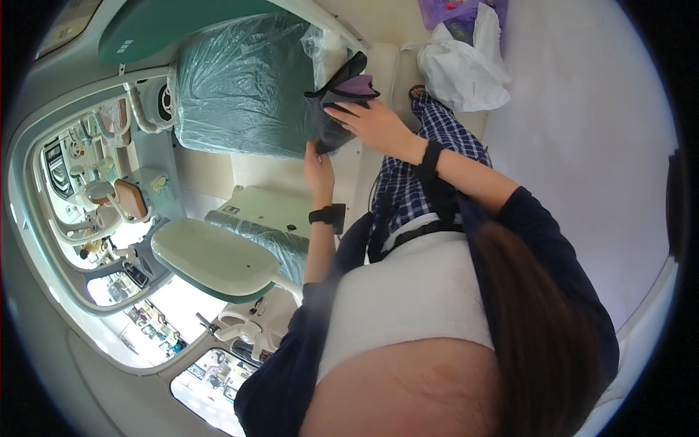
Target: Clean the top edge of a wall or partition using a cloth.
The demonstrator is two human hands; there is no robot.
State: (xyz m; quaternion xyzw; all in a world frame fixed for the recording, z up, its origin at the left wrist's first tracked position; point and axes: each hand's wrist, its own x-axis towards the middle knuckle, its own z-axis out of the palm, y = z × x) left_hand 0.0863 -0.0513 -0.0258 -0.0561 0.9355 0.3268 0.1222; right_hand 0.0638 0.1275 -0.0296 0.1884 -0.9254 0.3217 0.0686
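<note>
Both my hands are on a dark grey cloth item (pixel 332 120) with black edging and a mauve part showing at its top. It looks like a soft pouch, but its exact kind does not show. My left hand (pixel 319 173) pinches its lower end from below. My right hand (pixel 382 131) grips it from the right side, with the fingers laid across the cloth. The item is in front of a green seat (pixel 244 87) wrapped in clear plastic. Black bands circle both my wrists.
A white plastic bag (pixel 466 69) stands at the upper right by my foot, with a purple bag (pixel 477 22) behind it. To the left are a pale green padded panel (pixel 215 255), a white handrail (pixel 135 109) and a window frame. A steering wheel (pixel 251 331) is at lower left.
</note>
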